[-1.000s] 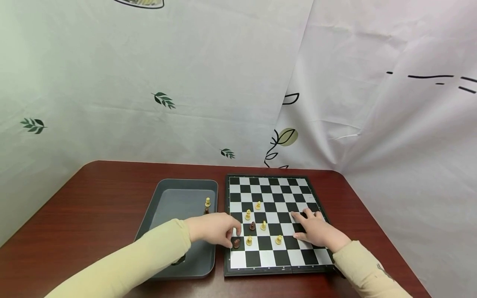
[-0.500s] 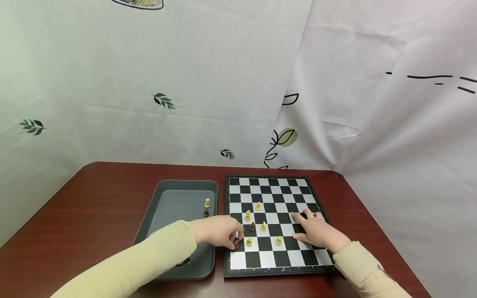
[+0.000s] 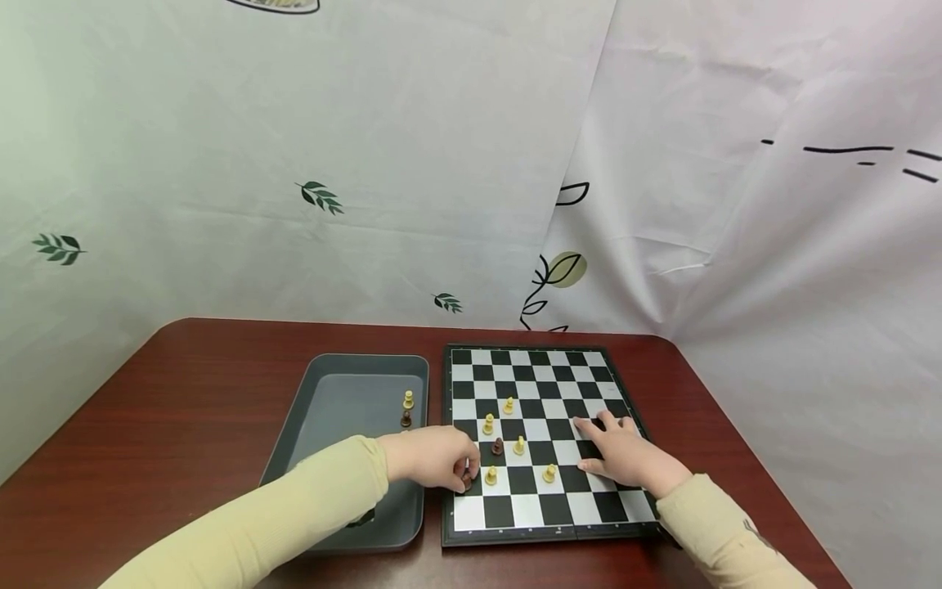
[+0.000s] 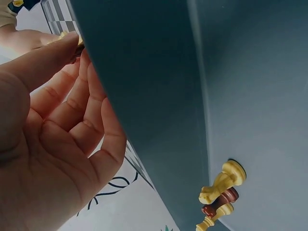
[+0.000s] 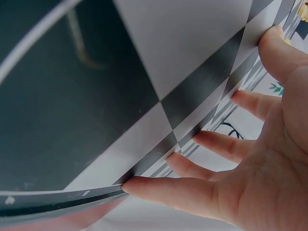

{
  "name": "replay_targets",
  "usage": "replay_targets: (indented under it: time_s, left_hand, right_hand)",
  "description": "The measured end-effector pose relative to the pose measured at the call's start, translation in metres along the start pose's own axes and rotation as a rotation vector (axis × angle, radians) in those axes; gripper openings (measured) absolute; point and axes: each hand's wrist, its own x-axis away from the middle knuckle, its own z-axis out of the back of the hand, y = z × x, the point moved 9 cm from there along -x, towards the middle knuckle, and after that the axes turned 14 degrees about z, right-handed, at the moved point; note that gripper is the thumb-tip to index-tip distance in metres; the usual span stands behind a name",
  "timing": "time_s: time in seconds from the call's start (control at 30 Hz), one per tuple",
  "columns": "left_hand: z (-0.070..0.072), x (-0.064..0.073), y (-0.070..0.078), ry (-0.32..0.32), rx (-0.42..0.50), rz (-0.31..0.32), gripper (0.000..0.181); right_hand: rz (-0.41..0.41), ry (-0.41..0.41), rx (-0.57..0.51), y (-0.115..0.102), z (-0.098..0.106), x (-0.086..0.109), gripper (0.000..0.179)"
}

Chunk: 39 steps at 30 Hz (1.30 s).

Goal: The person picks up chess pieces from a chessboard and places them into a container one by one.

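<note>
I am watching the left hand (image 3: 434,458) reaching across a grey tray (image 3: 346,397) to the near left part of a chessboard (image 3: 537,391). Its grip is nearly closed, the thumb and fingers pinching a dark brown chess piece (image 3: 467,482). That piece is sitting at the dark square on the left edge, second row from the near side; the fingers are partly covering it, so I cannot tell whether its base is touching the board. Just to its right, a yellow piece (image 3: 491,476) is standing on a white square.

I am seeing the right hand (image 3: 625,452) resting on the right side of the board, its grip spread wide and holding nothing, the fingertips touching the surface.

Farther in, another brown piece (image 3: 497,447) is standing just beside a yellow pawn (image 3: 518,446), with more yellow figures (image 3: 488,424) around them on the squares.

In the tray, along its right side, a light piece (image 3: 408,400) and a dark piece (image 3: 405,419) are standing close together; the left wrist view is showing a third figure (image 4: 216,216) beside them. Tray and board are lying side by side on a reddish-brown worktop (image 3: 184,425).
</note>
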Motion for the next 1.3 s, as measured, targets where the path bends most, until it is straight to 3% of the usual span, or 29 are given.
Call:
replay_targets:
  time_s: [0.57,0.8,1.3]
  left_hand:
    - [0.000,-0.002,-0.001,0.018,0.024,-0.010,0.008]
    - [0.007,-0.001,0.000,0.054,0.061,-0.034,0.007]
    - [0.017,0.008,-0.003,0.067,0.100,-0.040,0.007]
  right_hand:
    - [-0.004,-0.007,0.006,0.000,-0.001,-0.001,0.064]
    - [-0.010,-0.005,0.013,0.001,0.000,0.000,0.063]
    - [-0.002,0.006,0.008,0.000,0.000,0.000,0.064]
